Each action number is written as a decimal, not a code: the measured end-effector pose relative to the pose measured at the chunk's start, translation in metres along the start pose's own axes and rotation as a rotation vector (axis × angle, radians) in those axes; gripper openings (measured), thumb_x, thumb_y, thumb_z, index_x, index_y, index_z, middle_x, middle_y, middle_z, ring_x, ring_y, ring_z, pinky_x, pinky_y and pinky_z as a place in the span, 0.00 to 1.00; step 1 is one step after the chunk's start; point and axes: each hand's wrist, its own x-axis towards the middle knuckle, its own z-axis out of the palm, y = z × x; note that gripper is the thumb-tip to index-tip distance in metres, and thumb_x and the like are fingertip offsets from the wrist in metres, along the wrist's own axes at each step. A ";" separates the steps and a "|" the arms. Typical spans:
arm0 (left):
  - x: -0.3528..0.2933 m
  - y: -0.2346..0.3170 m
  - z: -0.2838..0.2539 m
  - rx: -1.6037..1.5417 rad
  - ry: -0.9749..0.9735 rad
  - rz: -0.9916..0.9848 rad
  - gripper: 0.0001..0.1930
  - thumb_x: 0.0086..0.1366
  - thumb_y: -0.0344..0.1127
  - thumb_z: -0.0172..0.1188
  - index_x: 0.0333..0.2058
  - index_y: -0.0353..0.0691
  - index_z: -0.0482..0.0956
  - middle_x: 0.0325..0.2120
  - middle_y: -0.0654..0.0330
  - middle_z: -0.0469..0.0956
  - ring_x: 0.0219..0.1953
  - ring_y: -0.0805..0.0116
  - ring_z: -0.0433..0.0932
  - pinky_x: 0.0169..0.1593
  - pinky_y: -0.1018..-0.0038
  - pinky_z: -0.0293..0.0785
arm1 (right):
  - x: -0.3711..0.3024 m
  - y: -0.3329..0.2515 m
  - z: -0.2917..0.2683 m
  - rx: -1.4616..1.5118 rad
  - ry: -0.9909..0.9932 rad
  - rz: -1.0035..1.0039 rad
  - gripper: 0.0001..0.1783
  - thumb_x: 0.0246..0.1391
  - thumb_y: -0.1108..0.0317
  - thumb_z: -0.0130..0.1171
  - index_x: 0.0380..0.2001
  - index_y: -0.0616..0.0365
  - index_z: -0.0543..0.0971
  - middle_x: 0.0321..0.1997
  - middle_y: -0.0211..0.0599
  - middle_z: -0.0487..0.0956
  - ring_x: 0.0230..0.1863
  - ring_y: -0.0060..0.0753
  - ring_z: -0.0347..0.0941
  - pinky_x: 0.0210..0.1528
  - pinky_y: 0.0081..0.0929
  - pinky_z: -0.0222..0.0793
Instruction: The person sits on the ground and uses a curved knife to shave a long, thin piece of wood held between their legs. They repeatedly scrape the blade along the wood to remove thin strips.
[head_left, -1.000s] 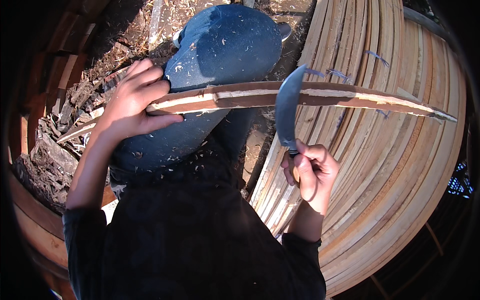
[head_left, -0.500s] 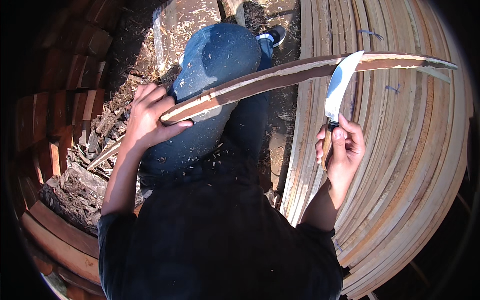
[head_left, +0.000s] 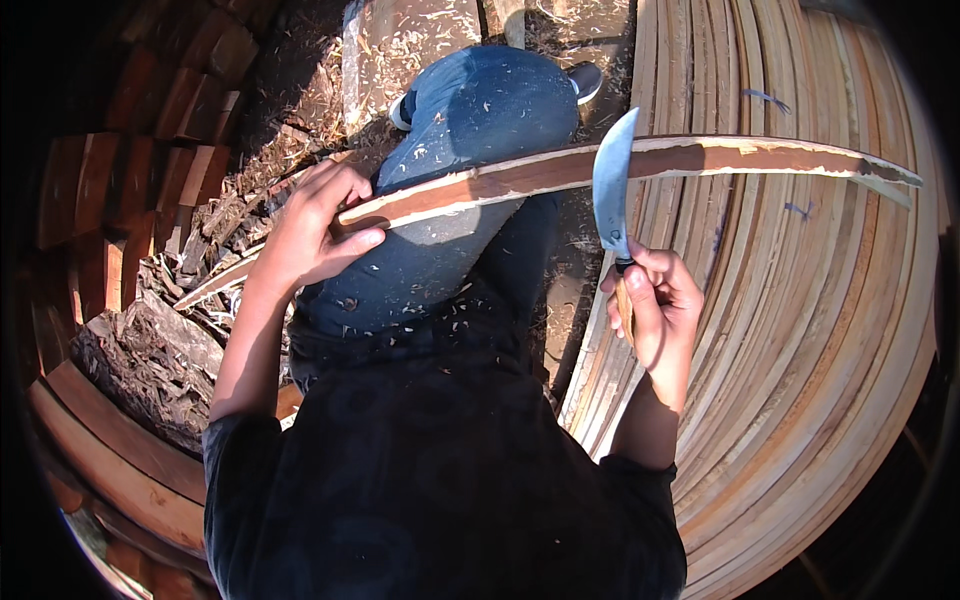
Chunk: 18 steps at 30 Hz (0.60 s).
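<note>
A long wooden strip [head_left: 535, 177] with brown bark on its face and pale, ragged edges lies across my raised knee. My left hand [head_left: 325, 213] is wrapped round it near its left part, thumb along the near edge. The strip's lower left end sticks out behind my forearm, and its far end reaches over the wood stack. In my right hand [head_left: 655, 305] is a knife [head_left: 613, 185] with a broad curved blade and a wooden handle. The blade points up and crosses in front of the strip, right of the knee; whether it touches the wood I cannot tell.
To the right is a large stack of long pale wooden strips [head_left: 790, 330], with bits of blue tie on it. Dark reddish wood pieces [head_left: 95, 190] are piled along the left. Bark scraps and shavings [head_left: 150, 370] cover the ground, and shavings dot my jeans [head_left: 480, 100].
The knife has moved left along the strip, nearer my knee, and its blade stands more upright. The strip's right part sits slightly lower in view. My left hand keeps its hold.
</note>
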 end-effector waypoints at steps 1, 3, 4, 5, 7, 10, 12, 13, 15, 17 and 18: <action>-0.002 0.001 -0.004 0.021 -0.021 -0.026 0.24 0.49 0.50 0.67 0.30 0.36 0.70 0.26 0.56 0.69 0.32 0.54 0.68 0.41 0.64 0.64 | -0.002 -0.001 0.000 -0.148 -0.146 0.006 0.12 0.59 0.73 0.54 0.46 0.60 0.76 0.26 0.37 0.79 0.17 0.16 0.67 0.18 0.15 0.62; -0.005 0.000 -0.017 0.061 -0.008 -0.016 0.23 0.47 0.50 0.68 0.29 0.36 0.70 0.27 0.56 0.69 0.32 0.55 0.68 0.42 0.64 0.64 | -0.003 -0.004 0.000 -0.076 -0.077 -0.038 0.12 0.60 0.73 0.53 0.47 0.60 0.75 0.27 0.39 0.79 0.18 0.17 0.68 0.19 0.15 0.63; -0.007 -0.001 -0.020 0.073 -0.002 -0.011 0.23 0.45 0.49 0.68 0.29 0.36 0.71 0.27 0.56 0.70 0.33 0.55 0.68 0.42 0.64 0.64 | -0.003 -0.009 -0.003 0.013 0.008 -0.043 0.12 0.60 0.73 0.53 0.47 0.60 0.75 0.26 0.39 0.79 0.18 0.18 0.69 0.18 0.15 0.63; -0.009 -0.003 -0.022 0.095 0.001 -0.038 0.24 0.41 0.47 0.70 0.29 0.37 0.72 0.27 0.56 0.70 0.34 0.55 0.68 0.42 0.64 0.64 | -0.001 -0.006 -0.006 0.134 0.100 -0.127 0.11 0.61 0.73 0.52 0.46 0.61 0.74 0.26 0.41 0.78 0.17 0.18 0.68 0.17 0.14 0.63; -0.017 -0.002 -0.026 0.117 -0.064 -0.116 0.24 0.38 0.43 0.72 0.31 0.36 0.73 0.30 0.55 0.71 0.37 0.53 0.69 0.46 0.63 0.64 | 0.001 -0.009 -0.006 0.107 0.086 -0.075 0.11 0.60 0.74 0.52 0.46 0.63 0.73 0.26 0.41 0.78 0.16 0.18 0.67 0.17 0.14 0.63; -0.022 0.005 -0.025 0.165 0.032 -0.118 0.24 0.38 0.41 0.73 0.33 0.36 0.75 0.34 0.55 0.73 0.41 0.52 0.70 0.48 0.62 0.64 | -0.005 -0.009 -0.008 -0.158 -0.161 -0.043 0.12 0.58 0.73 0.56 0.45 0.64 0.76 0.27 0.38 0.79 0.16 0.16 0.67 0.18 0.13 0.61; -0.018 0.011 -0.028 0.212 0.106 -0.090 0.24 0.39 0.41 0.72 0.34 0.37 0.76 0.36 0.55 0.73 0.43 0.52 0.70 0.48 0.62 0.64 | -0.005 -0.015 -0.002 -0.056 -0.045 -0.037 0.11 0.59 0.74 0.55 0.45 0.63 0.75 0.27 0.40 0.79 0.16 0.17 0.67 0.18 0.13 0.61; -0.013 0.015 -0.030 0.242 0.132 -0.062 0.23 0.40 0.41 0.72 0.34 0.37 0.76 0.36 0.55 0.73 0.43 0.52 0.70 0.48 0.62 0.64 | -0.003 -0.011 -0.008 0.035 0.009 -0.082 0.12 0.60 0.74 0.52 0.47 0.62 0.73 0.27 0.41 0.79 0.16 0.19 0.68 0.17 0.14 0.61; -0.005 0.029 -0.035 0.280 0.171 -0.001 0.19 0.44 0.41 0.71 0.32 0.37 0.77 0.35 0.55 0.73 0.42 0.53 0.71 0.47 0.62 0.65 | 0.001 -0.011 -0.013 0.046 0.041 -0.131 0.13 0.62 0.73 0.49 0.49 0.60 0.71 0.26 0.43 0.78 0.15 0.21 0.68 0.16 0.15 0.62; 0.011 0.059 -0.038 0.098 0.185 0.180 0.17 0.51 0.43 0.67 0.29 0.35 0.76 0.28 0.55 0.72 0.36 0.55 0.72 0.42 0.60 0.67 | 0.001 -0.008 -0.012 0.065 0.059 -0.127 0.13 0.62 0.72 0.49 0.49 0.60 0.70 0.26 0.44 0.78 0.15 0.21 0.68 0.16 0.15 0.62; 0.017 0.077 -0.040 -0.101 0.152 0.270 0.16 0.54 0.45 0.64 0.27 0.36 0.76 0.25 0.57 0.72 0.32 0.57 0.74 0.40 0.59 0.68 | 0.000 -0.006 -0.009 0.075 0.060 -0.105 0.13 0.62 0.72 0.50 0.49 0.60 0.70 0.26 0.44 0.78 0.15 0.21 0.68 0.16 0.15 0.62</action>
